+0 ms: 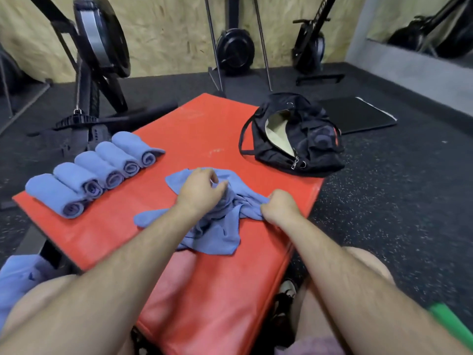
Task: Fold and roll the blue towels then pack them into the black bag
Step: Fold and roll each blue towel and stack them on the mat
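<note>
A crumpled blue towel lies in the middle of the red padded box. My left hand pinches a fold of it near the top. My right hand grips its right edge with curled fingers. Several rolled blue towels lie side by side in a row along the box's left edge. The black bag sits unzipped at the far right corner of the box, its pale lining showing.
More blue cloth lies by my left knee. Rowing machines and metal poles stand on the dark rubber floor behind the box. A black mat lies on the floor to the right of the bag.
</note>
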`<state>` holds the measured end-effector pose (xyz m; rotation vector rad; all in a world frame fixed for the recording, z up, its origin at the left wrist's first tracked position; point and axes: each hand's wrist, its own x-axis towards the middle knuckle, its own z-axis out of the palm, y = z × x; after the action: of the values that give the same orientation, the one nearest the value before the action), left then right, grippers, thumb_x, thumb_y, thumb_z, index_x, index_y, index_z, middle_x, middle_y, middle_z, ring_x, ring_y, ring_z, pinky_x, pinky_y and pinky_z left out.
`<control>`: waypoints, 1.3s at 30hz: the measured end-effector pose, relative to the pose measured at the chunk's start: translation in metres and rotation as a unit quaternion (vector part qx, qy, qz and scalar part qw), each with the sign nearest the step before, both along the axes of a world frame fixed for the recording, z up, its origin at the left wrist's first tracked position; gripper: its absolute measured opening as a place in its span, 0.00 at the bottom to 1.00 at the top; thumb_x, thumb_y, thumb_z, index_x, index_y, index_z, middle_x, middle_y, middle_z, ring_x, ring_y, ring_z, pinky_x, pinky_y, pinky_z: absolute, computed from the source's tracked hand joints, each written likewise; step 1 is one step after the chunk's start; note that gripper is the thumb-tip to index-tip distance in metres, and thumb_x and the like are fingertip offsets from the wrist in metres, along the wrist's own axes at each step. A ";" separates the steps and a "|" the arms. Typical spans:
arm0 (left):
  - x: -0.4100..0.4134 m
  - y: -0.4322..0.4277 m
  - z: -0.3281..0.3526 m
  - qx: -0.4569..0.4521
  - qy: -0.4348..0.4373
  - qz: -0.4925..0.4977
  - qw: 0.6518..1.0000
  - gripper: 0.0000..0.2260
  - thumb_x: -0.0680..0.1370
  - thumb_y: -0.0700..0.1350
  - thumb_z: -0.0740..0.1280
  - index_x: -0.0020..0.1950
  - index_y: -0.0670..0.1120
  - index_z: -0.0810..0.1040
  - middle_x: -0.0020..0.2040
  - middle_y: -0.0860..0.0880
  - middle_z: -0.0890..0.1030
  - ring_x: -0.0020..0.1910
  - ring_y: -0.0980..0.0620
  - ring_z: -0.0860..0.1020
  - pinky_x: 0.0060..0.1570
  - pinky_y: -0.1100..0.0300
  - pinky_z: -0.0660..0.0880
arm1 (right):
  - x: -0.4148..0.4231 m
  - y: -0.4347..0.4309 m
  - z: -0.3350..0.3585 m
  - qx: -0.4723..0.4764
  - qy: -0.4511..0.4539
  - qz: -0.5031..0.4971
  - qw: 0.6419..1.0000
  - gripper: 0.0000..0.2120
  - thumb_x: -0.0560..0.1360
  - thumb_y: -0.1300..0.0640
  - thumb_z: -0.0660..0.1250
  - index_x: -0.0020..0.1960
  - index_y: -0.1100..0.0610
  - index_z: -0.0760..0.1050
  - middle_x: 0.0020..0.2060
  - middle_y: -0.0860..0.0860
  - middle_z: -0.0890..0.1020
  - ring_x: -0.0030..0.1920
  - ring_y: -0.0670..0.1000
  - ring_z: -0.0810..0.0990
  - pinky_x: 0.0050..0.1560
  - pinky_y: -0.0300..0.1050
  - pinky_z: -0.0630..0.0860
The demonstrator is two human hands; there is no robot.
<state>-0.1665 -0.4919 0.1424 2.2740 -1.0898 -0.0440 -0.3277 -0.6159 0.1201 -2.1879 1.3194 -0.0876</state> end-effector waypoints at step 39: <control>0.109 0.154 0.242 -0.382 0.250 0.126 0.881 0.10 0.80 0.37 0.61 0.43 0.50 0.72 0.40 0.47 0.73 0.34 0.52 0.70 0.33 0.59 0.67 | 0.060 0.019 0.279 0.175 -0.501 0.004 0.848 0.13 0.74 0.68 0.61 0.40 0.51 0.73 0.32 0.51 0.72 0.32 0.50 0.68 0.31 0.39 0.66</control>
<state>-0.0572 -0.3384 0.3842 1.5297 -0.4101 -0.0749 -0.2681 -0.5972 0.3991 -1.4386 0.6340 -0.8009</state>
